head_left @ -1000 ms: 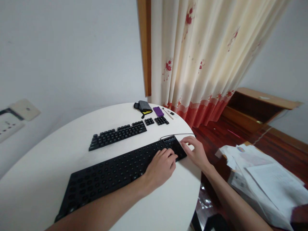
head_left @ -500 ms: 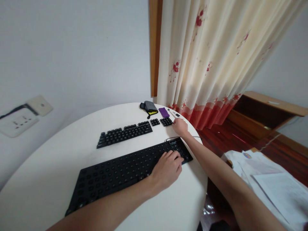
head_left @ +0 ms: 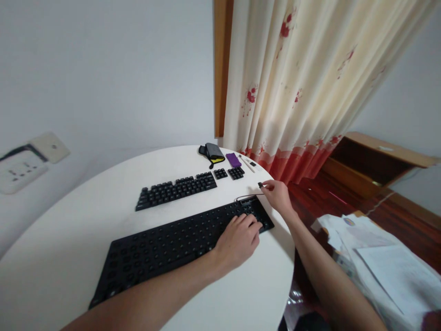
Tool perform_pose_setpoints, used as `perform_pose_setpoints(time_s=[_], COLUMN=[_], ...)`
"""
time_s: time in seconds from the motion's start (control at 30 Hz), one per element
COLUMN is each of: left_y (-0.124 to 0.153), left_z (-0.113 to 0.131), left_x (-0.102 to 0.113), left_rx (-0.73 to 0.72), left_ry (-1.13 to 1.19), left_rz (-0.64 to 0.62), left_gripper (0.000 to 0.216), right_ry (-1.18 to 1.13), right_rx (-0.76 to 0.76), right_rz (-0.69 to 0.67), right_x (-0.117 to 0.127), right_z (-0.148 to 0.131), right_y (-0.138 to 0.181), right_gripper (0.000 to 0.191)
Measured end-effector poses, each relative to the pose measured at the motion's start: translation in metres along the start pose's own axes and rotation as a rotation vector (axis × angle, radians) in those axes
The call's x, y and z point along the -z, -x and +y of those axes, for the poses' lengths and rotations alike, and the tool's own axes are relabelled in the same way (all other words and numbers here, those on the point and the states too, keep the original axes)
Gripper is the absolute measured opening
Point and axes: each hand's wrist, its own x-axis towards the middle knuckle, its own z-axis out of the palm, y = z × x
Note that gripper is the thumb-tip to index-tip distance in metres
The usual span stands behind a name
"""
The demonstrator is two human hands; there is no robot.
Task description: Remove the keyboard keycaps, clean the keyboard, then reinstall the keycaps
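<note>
The left hand (head_left: 238,240) rests on the bare-switch keyboard (head_left: 165,246) at eleven o'clock, grip unclear. At one o'clock the right hand (head_left: 276,194) has come back pinching a black keycap (head_left: 260,185), apparently leaving the numpad keycaps (head_left: 235,173), farther off near twelve, one fewer.

Your left hand (head_left: 237,241) and right hand (head_left: 278,196) are bare; so are your left forearm (head_left: 161,294), lower centre, and right forearm (head_left: 320,257), lower right.

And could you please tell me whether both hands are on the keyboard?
No, only the left hand rests on the black keyboard, while the right hand is off it, pinching a small black keycap.
</note>
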Motion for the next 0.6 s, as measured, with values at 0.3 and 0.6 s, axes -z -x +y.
perform_pose_setpoints(time_s=[0.3,0.6], left_y=[-0.002,-0.001], left_z=[0.004,0.003], left_x=[0.006,0.003], left_rx=[-0.038,-0.055], left_ry=[-0.097,-0.131], left_rz=[-0.048,-0.037], left_gripper=[0.037,0.038], right_ry=[-0.610,-0.529], right_rx=[-0.139,-0.043], right_rz=[0.059,0.101], right_x=[0.014,0.005], right_z=[0.028,0.020], right_y=[0.110,0.122], right_gripper=[0.029,0.022])
